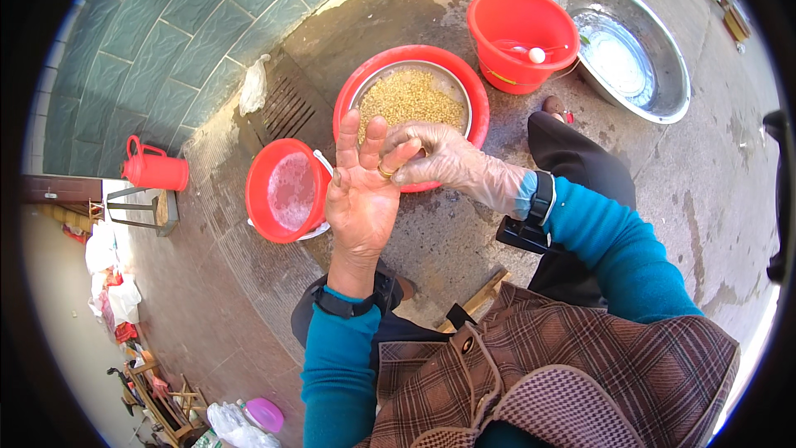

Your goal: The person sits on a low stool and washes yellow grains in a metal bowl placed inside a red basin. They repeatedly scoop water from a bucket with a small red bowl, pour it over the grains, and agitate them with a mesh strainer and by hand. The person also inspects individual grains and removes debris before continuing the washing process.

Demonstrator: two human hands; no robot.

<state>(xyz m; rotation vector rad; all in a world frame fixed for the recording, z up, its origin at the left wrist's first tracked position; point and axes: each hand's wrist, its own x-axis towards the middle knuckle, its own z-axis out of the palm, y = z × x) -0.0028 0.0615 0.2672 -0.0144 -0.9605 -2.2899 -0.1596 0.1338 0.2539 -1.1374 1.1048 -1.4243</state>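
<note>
My left hand is bare and held palm up, its fingers spread, with a gold-coloured ring on one finger. My right hand wears a thin clear glove. Its thumb and fingertips are closed around that ringed finger; whether they touch the ring itself I cannot tell. Beyond both hands, a red plastic basin holds a metal bowl of yellow grains or beans. The hands cover part of the near rim. To the left of my left hand stands a red bucket of foamy liquid.
At upper right are another red bucket with a white ball-shaped thing inside and a wide metal tub. A floor grate and a white plastic bag lie beside the tiled wall. A red jug stands on a stool at left.
</note>
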